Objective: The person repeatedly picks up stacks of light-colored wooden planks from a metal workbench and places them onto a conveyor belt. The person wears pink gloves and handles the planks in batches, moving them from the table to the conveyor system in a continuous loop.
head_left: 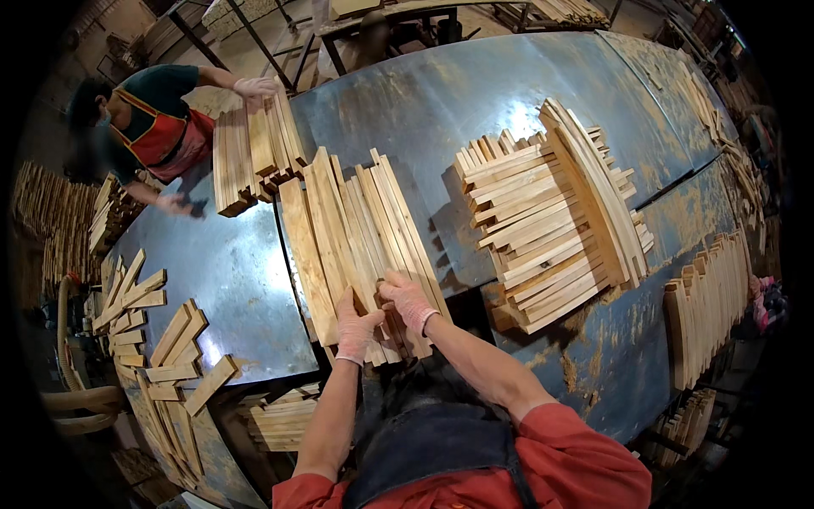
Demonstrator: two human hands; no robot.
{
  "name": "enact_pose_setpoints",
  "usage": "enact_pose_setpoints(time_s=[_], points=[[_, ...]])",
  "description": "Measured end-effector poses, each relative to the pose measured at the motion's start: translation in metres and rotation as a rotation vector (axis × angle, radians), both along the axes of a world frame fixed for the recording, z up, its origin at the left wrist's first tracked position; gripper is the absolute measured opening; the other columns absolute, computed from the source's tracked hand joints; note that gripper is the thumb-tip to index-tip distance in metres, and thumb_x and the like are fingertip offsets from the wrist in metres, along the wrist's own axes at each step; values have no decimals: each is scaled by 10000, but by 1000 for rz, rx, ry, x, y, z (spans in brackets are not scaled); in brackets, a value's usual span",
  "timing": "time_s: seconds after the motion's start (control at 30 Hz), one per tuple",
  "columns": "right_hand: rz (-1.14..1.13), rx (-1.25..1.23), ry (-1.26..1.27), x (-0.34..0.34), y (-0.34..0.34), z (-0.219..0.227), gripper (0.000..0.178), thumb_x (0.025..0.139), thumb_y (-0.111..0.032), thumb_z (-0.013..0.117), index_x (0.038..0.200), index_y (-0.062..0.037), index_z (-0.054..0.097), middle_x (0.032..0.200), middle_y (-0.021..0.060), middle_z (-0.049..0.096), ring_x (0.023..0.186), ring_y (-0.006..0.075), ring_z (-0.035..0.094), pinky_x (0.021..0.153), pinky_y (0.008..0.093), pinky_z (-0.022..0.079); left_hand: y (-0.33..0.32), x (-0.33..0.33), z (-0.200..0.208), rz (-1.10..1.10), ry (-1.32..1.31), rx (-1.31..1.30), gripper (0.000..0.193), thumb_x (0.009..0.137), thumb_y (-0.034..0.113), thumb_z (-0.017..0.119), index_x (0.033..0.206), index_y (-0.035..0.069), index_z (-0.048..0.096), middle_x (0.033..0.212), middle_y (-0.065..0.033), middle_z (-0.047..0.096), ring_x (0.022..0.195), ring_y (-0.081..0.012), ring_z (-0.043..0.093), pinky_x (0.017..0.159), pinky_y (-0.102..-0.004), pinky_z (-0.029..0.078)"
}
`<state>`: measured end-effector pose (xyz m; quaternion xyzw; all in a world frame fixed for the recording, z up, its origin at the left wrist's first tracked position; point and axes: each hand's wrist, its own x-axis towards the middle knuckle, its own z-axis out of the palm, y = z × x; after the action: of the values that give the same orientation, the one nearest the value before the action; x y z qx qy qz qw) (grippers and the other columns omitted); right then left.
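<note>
A bundle of pale wooden strips [373,212] lies on the metal table in front of me, its long pieces running away from my body. My left hand [356,329], in a light glove, grips strips at the near end of the bundle, thumb toward the right. Just right of it, my gloved right hand [409,302] has its fingers curled over the strips' upper faces. The undersides of the fingers are hidden against the wood. One wider board [307,254] forms the left edge of this bundle.
A larger stack of strips [534,229], with long curved-looking pieces [593,204] across it, stands right. A co-worker [165,127] handles another bundle [259,153] at far left. Loose short slats [178,339] lie left; more strips [708,305] stand at far right. Sawdust covers the metal table [585,382].
</note>
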<state>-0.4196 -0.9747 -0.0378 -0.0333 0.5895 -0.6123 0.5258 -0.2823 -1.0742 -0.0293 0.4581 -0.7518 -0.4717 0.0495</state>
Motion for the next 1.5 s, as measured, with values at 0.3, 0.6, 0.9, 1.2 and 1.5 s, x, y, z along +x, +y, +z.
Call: enact_pose_setpoints(time_s=[0.3,0.6,0.9,1.2,1.5], points=[[279,384,595,17,-27,2,566,1061,-374,572,1551,-93,536,1311,276,721,1210,444,692,1042,486,539,-25,19,55,388,562,628,935,763,-86,649,1655,-27,375,1290,-152,655,905,-194,677,778,-303,570],[138,466,738,-3,8,-22,634,1062,-322,538,1665,-174,409,1249,304,706,1132,493,686,998,547,534,-25,30,36,153,-114,-390,818,804,122,770,1573,67,497,1454,-200,600,1321,-349,594,1074,-464,541],[350,608,794,-11,27,9,621,982,-411,624,1479,-59,501,1289,313,698,1217,478,664,1051,542,523,-9,-20,40,-73,-782,-337,1354,723,606,913,1741,147,147,1597,-197,442,1472,-351,453,1196,-457,420],[335,528,777,-13,30,17,710,927,-464,702,1474,-48,523,1331,296,689,1243,470,655,1061,527,519,-28,-23,37,-33,-744,-281,1185,789,435,884,1678,72,190,1579,-221,456,1426,-372,531,1124,-450,513],[399,558,1014,-18,22,22,878,927,-528,693,1612,-33,456,1503,273,614,1356,455,605,1140,489,493,-35,26,32,124,-127,16,611,750,130,811,1307,-11,601,1136,-240,759,1075,-385,762,923,-434,613]])
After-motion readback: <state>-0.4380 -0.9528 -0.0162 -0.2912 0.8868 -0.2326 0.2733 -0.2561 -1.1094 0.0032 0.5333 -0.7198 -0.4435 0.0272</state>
